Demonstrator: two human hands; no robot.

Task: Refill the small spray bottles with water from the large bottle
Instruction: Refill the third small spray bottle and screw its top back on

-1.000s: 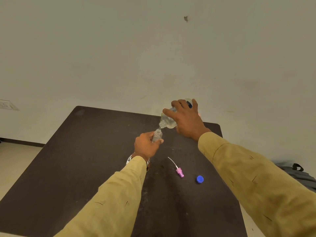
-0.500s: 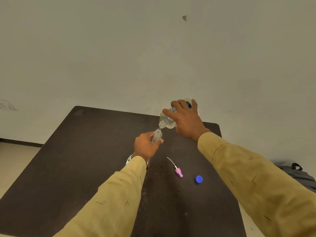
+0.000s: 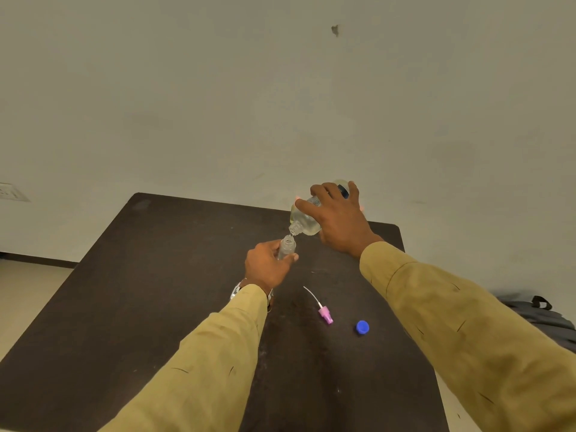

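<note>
1. Head view: the small spray bottle [image 3: 287, 248] is a clear, slim plastic cylinder with a threaded open neck and no top on it. It stands nearly upright above the middle of the dark table [image 3: 156, 291], its lower part hidden in the left hand [image 3: 268, 265].
2. The left hand is clamped around that bottle, fingers and thumb wrapped about the body, with only the shoulder and neck showing above them. How full the bottle is cannot be told.
3. The large bottle [image 3: 307, 222] is clear with a rounded shoulder and a short threaded neck, and its contents look pale and faintly yellowish. It is tilted mouth-down to the left, with the open mouth just above the small bottle's mouth.
4. The right hand [image 3: 338, 218] is closed over the large bottle from above, fingers spread across its upper side and thumb on the near side.
5. A dark blue label [image 3: 343, 190] shows between the fingers on the large bottle; its writing is too small and blurred to read.
6. The pink spray head [image 3: 325, 315] lies on the table near the left wrist, with its thin white dip tube pointing away from the person.
7. A blue cap [image 3: 362, 327] rests on the table just right of the spray head, apart from it.
8. Both sleeves are mustard yellow.
</note>
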